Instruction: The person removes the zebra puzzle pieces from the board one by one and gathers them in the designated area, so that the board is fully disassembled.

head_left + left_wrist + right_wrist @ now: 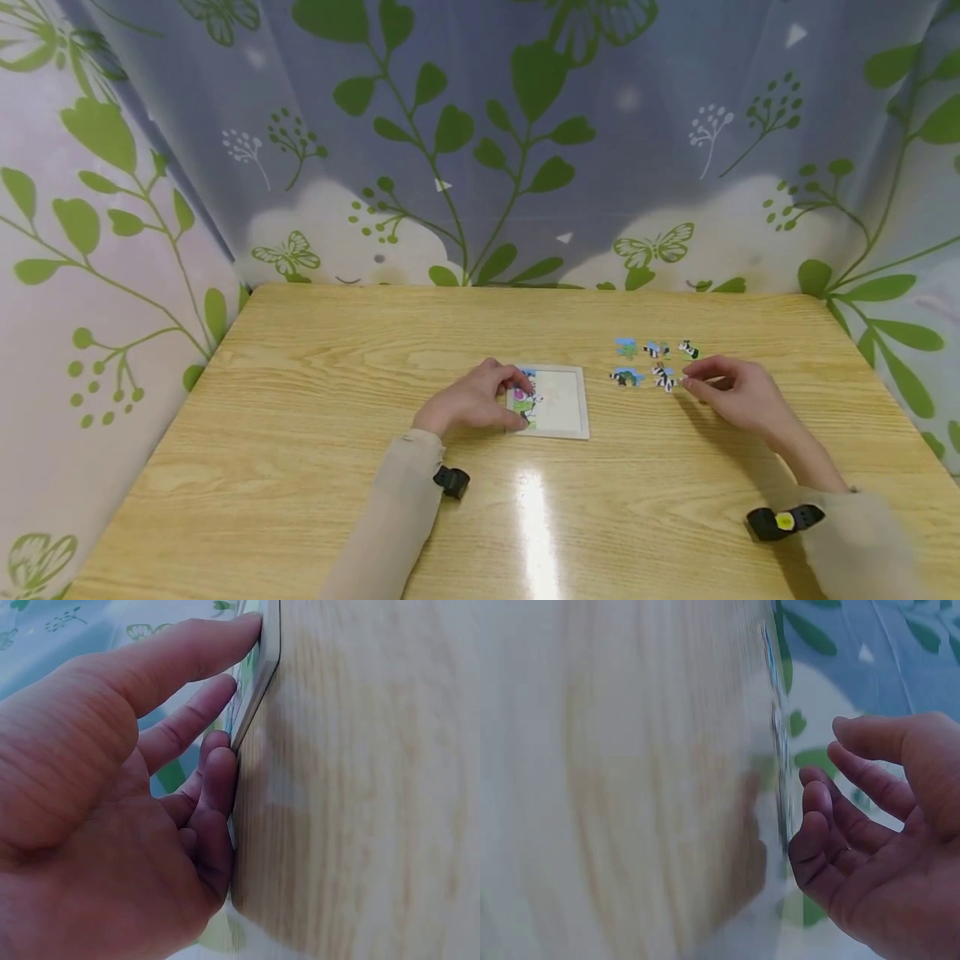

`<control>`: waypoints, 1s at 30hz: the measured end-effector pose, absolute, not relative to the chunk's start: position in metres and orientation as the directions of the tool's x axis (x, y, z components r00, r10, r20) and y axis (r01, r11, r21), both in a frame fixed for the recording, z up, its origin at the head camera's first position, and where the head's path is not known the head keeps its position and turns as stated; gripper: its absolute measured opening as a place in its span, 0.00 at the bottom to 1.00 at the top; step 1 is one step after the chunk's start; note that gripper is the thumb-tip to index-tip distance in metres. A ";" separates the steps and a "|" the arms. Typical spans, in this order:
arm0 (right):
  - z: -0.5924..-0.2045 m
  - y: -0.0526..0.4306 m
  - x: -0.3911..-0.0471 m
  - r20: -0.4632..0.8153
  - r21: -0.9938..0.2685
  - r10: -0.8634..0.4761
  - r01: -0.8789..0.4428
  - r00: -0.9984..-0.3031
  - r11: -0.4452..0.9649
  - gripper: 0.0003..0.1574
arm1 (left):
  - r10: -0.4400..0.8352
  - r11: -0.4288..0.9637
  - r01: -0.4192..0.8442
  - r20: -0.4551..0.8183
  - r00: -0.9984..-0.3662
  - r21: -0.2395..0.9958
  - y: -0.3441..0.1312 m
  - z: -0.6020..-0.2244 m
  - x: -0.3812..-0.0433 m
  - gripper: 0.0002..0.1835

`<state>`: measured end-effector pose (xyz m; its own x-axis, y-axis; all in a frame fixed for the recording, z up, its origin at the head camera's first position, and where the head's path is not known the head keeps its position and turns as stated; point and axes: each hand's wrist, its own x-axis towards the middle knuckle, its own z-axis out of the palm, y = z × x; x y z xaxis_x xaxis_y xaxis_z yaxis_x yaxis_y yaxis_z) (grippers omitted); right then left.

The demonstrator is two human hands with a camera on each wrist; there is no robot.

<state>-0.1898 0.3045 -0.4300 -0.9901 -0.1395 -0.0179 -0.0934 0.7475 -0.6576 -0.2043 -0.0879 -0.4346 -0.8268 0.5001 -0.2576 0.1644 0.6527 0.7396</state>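
A shallow jigsaw tray with a pale base lies on the table, and fitted puzzle pieces fill its left side. Over that side my left hand rests, with thumb and fingertips spread on the tray and its pieces. In the left wrist view the thumb lies at the tray edge. To the right, my right hand hovers by a black-and-white puzzle piece, fingertips right at its edge. The right wrist view shows a gap between thumb and fingers, with nothing in it.
More loose pieces lie in two short rows right of the tray, among them a green-and-blue piece, a cow-patterned piece and a dark green piece. Behind the wooden table hangs a leaf-patterned curtain.
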 end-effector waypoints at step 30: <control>-0.437 0.159 -0.213 -0.020 -0.733 -0.432 -0.281 -0.901 0.620 0.09 | 0.405 0.768 0.207 -0.209 -0.890 0.606 -0.098 -0.438 -0.225 0.32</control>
